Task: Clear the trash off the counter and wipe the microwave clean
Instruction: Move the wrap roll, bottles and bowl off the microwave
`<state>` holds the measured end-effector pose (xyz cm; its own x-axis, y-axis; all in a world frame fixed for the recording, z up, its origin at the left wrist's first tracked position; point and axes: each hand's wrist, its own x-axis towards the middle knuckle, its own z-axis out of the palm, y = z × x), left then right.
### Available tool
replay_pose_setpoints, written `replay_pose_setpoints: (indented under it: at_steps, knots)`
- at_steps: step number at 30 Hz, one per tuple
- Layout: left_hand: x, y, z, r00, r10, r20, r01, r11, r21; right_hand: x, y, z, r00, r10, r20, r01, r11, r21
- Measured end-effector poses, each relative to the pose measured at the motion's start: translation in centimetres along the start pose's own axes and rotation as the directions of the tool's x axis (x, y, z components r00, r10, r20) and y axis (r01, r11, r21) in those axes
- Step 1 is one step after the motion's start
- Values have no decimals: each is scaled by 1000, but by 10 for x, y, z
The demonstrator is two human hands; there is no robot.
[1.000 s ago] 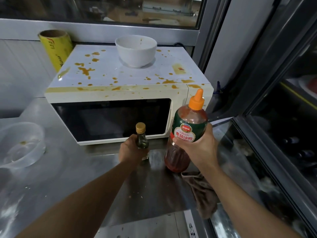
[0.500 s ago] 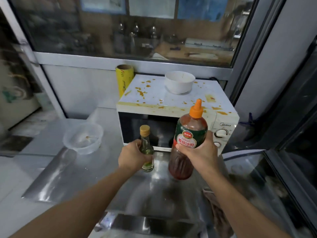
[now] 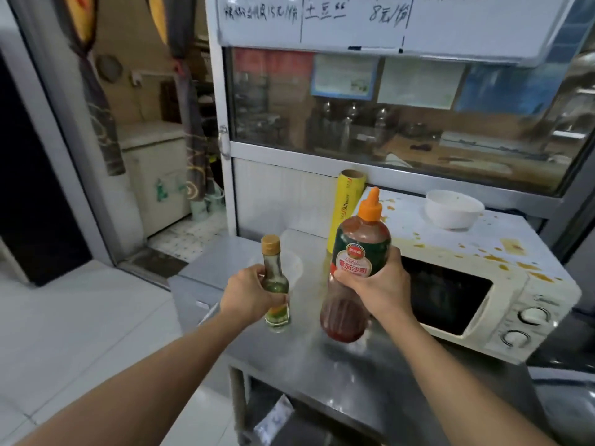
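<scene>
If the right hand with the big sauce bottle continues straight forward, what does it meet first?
Probably the microwave. The right hand holds the sauce bottle just before its dark door, so the front left corner looks first in line, though depth is unclear from one view.

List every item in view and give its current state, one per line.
left hand: grips small glass bottle
small glass bottle: capped, upright, nearly empty
right hand: grips sauce bottle
sauce bottle: capped, held up
microwave: door closed, top splattered
white bowl: upright on microwave
cling film roll: standing upright
</scene>
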<state>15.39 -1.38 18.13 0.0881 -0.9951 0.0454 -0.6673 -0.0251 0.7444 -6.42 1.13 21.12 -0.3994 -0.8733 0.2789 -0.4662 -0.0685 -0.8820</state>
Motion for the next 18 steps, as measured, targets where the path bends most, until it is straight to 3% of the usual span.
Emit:
replay_pose_setpoints:
  at_steps: [14,18]
  knots:
    - [-5,-171,-186,995,-69,-70,65,996,-61,-94,-110,180,998,-31,46,30,999,22]
    - [-3,-207,-221,992,-85,-97,79,995,-63,-112,-129,222,992,-10,123,4,999,45]
